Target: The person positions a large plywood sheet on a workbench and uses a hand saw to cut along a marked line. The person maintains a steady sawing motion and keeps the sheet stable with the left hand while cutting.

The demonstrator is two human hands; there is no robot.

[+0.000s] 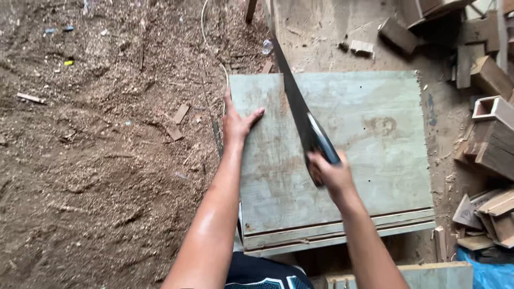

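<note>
Right hand (331, 172) is gripping the dark handle of a handsaw (297, 107), fingers wrapped tight around it. The blade is running away from the person, up and slightly left, crossing the far edge of a grey-green plywood board (375, 160). Whether the teeth are biting into the board is not clear from this angle.

Left hand (235, 122) is lying flat and spread wide on the board's left edge, thumb angled out to the right, holding nothing.

The board is sitting in the middle of the scene, stacked on thinner sheets showing at its near edge. Sawdust-covered ground (96, 160) is stretching out to the left, scattered with small wood chips. Wood offcuts (490, 134) are piling up along the right side, and a blue sheet (490, 273) is showing at the near right corner.
</note>
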